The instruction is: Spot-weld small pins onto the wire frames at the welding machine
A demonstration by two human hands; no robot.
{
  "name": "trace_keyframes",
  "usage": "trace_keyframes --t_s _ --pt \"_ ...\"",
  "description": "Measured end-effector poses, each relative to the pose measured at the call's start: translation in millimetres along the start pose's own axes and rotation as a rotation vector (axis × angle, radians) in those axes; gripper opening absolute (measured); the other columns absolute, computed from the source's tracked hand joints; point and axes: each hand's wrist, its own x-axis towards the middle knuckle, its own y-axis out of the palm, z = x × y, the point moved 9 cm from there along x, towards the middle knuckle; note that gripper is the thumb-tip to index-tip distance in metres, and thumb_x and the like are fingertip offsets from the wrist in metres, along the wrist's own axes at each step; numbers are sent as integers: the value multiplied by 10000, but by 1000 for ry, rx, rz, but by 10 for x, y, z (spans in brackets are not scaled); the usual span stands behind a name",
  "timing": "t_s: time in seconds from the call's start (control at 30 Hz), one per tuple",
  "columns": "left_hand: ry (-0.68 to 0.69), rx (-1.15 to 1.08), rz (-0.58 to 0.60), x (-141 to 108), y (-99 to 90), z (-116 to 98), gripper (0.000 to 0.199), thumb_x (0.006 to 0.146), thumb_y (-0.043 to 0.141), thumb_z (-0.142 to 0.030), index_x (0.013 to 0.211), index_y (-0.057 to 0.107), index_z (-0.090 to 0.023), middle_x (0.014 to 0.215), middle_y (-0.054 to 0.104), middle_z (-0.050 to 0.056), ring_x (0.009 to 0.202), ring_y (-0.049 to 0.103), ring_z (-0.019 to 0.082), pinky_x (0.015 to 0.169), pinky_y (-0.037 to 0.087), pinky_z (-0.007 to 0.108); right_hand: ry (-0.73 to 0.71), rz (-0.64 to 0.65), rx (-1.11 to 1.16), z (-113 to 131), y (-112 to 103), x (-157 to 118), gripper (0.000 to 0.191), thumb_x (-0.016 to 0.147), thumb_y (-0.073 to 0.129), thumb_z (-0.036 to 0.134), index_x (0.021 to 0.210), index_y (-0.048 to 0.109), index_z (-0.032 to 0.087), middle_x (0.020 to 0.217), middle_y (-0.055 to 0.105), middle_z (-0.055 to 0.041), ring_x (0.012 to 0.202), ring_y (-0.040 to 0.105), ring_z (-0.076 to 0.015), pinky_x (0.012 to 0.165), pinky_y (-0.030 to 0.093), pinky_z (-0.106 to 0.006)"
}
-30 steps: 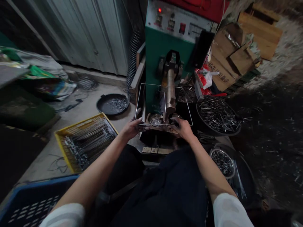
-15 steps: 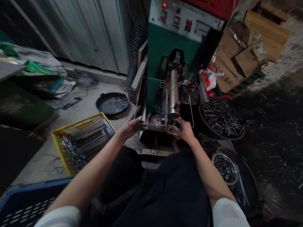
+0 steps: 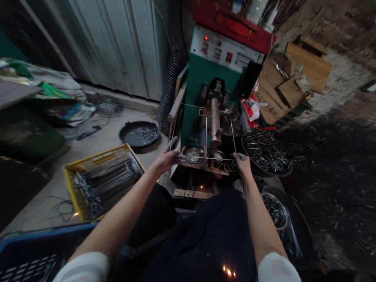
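A thin metal wire frame (image 3: pixel 233 137) spans the space between my hands, in front of a green spot welding machine (image 3: pixel 195 82). My left hand (image 3: pixel 168 159) pinches its near left corner, fingers closed. At the near right corner, my right hand (image 3: pixel 243 164) grips the wire with fingers bent round it. The machine's thick copper-coloured arm (image 3: pixel 215 121) reaches out over the frame. Close to the arm's lower end, the near wire glows at one spot, and sparks fly. Below the wire sits a small round dish (image 3: pixel 193 153) of little metal pieces.
On my left stand a yellow crate (image 3: pixel 68 176) of wire parts, a blue crate (image 3: pixel 17 239) and a black pan (image 3: pixel 126 137) with metal bits. To the right are a large pan (image 3: pixel 289 172) heaped with metal pieces and a bowl (image 3: pixel 285 223). Sparks (image 3: pixel 228 271) show over my dark clothing.
My right hand has moved right, from beside the copper-coloured arm to the frame's right corner. Sparks and a glowing spot have appeared. My left hand keeps its hold. The camera view has shifted slightly.
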Motion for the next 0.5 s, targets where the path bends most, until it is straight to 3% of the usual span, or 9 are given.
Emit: trace_keyframes --t_s 0.07,0.17,0.3,0.37,0.43,0.5 --pt "-1 6 -34 -223 26 14 939 873 692 -211 1579 75 -271 734 711 24 665 733 233 582 605 303 -14 32 -3 0 27 -205 581 713 629 718 774 650 141 500 535 18 425 471 -128 427 350 -235" --pt "-41 41 -149 -849 67 127 967 822 748 -244 1576 144 -258 748 704 23 663 720 229 601 616 326 28 130 -54 -183 40 -805 554 752 607 724 729 604 171 517 575 -2 422 504 -138 424 370 -241" --pt "-219 148 -371 -1986 52 451 834 798 777 -339 1516 353 -314 1040 723 80 802 716 242 632 610 306 279 337 1 -743 68 -2020 515 791 610 709 785 567 196 574 634 -13 435 570 -147 411 394 -225" --pt "-312 223 -471 -2471 8 562 753 795 770 -414 1467 442 -319 978 730 65 824 709 247 665 605 312 408 457 56 -976 113 -2634 519 773 633 715 800 547 205 604 653 -9 430 582 -143 403 400 -217" --pt "-405 325 -542 -2781 -50 610 715 808 730 -496 1445 474 -298 805 714 40 705 695 235 603 583 302 519 585 119 -1116 171 -3113 533 757 643 725 804 532 206 633 675 -17 420 588 -139 398 410 -214" --pt "-434 451 -525 -2843 -68 576 722 816 699 -536 1446 471 -268 748 694 31 672 686 239 565 556 292 581 635 183 -1150 178 -3334 533 761 649 715 815 534 198 644 685 -22 417 590 -132 401 419 -209"
